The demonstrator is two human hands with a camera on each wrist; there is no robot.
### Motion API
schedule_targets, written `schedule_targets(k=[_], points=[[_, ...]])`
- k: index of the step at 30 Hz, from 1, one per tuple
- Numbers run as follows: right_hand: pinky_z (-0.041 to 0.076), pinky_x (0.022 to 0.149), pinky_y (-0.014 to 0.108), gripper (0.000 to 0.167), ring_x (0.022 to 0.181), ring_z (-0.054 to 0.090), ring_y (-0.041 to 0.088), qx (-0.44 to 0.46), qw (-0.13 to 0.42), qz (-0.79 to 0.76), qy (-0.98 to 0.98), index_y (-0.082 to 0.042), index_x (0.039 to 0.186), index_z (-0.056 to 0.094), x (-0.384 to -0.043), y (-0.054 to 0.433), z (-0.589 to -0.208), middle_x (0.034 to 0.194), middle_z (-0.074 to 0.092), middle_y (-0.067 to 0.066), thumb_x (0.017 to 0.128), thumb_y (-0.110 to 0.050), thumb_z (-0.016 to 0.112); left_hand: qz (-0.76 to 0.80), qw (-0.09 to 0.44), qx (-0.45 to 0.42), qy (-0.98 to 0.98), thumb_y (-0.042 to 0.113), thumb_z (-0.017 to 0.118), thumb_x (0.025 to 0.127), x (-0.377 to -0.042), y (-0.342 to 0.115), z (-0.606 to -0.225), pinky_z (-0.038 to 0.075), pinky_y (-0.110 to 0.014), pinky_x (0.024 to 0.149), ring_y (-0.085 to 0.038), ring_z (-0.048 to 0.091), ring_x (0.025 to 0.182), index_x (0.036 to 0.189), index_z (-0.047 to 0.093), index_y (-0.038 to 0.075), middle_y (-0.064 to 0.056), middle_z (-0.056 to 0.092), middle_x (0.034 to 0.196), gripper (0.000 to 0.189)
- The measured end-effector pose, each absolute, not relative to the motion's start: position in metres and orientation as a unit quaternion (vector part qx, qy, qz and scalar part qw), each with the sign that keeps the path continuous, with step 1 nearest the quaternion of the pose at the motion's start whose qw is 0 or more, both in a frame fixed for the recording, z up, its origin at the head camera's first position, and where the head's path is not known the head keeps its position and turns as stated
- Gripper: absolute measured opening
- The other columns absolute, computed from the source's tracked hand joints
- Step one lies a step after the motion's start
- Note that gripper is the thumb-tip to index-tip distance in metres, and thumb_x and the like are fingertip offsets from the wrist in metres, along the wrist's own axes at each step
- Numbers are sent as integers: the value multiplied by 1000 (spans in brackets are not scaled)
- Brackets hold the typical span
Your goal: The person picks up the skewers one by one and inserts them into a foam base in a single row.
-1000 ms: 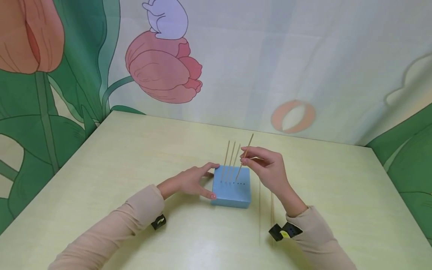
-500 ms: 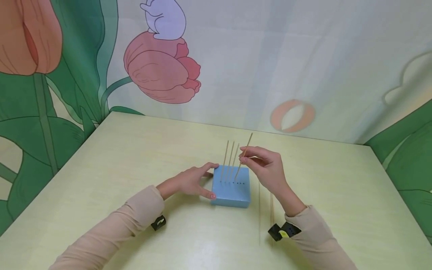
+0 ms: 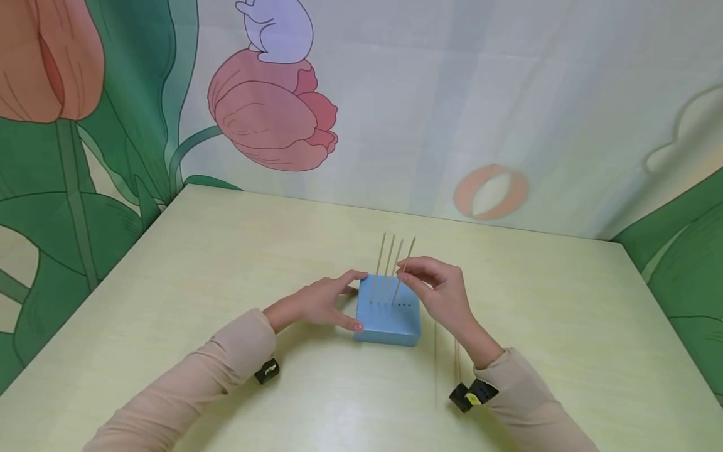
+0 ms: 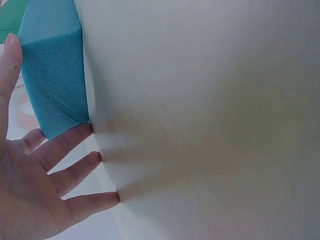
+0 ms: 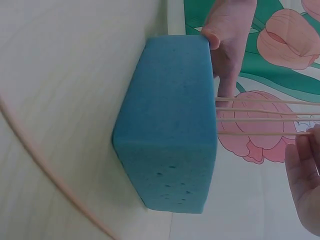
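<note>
A blue foam block (image 3: 390, 323) with a row of small holes lies on the table. My left hand (image 3: 324, 304) holds it at its left side, thumb at the front corner and index finger at the back corner; the other fingertips (image 4: 112, 197) touch the table. Three thin wooden sticks (image 3: 378, 263) stand in the left holes, leaning slightly. Between thumb and fingers, my right hand (image 3: 443, 292) pinches a fourth stick (image 3: 411, 248). In the right wrist view this stick (image 5: 260, 133) meets the block's top face beside the others.
Several loose sticks (image 3: 456, 361) lie on the table right of the block, partly under my right forearm. Dark camera straps (image 3: 473, 395) sit on both wrists. A printed curtain (image 3: 395, 125) hangs behind the table's far edge. Holes to the right of the sticks hold nothing.
My right hand has moved down and slightly left with its stick. The stick's top is lower, and its foot now meets the hole beside the third stick. The left hand stays put.
</note>
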State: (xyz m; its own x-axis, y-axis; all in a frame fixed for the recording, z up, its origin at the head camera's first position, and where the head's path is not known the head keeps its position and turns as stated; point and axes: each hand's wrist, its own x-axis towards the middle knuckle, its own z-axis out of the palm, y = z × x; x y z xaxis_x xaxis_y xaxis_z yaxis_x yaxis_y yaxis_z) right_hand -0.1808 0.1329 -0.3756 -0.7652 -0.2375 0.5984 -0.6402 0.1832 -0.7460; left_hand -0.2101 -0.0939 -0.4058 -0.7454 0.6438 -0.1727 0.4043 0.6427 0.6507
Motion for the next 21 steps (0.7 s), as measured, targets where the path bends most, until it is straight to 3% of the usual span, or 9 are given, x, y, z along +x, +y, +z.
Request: schedule_targets(k=[8,16,21], points=[[51,71,25,26,80,63,15,273,116,543,-785,7,104,63,-177,149,-371,89,65,19,78,8,65,298,197,296,886,39,77,71,-209,-94,-406,28,-47,101,-29,39,126,142,22,17,-14,49,131,92],[50,72,24,25,83,61,10,216,62,500,-836,1,106,63,-173,186,-376,94,65,14,82,-2,66,307,199,297,882,39,77,71,-208,-94,-406,28,-48,101,-29,38,126,143,22,17,-14,48,132,93],[50,73,24,26,86,62,16,188,38,471,-861,-1,107,63,-171,207,-382,98,65,14,82,-6,67,306,201,294,883,39,77,71,-209,-94,-406,28,-47,101,-28,37,127,143,22,17,-13,48,132,93]])
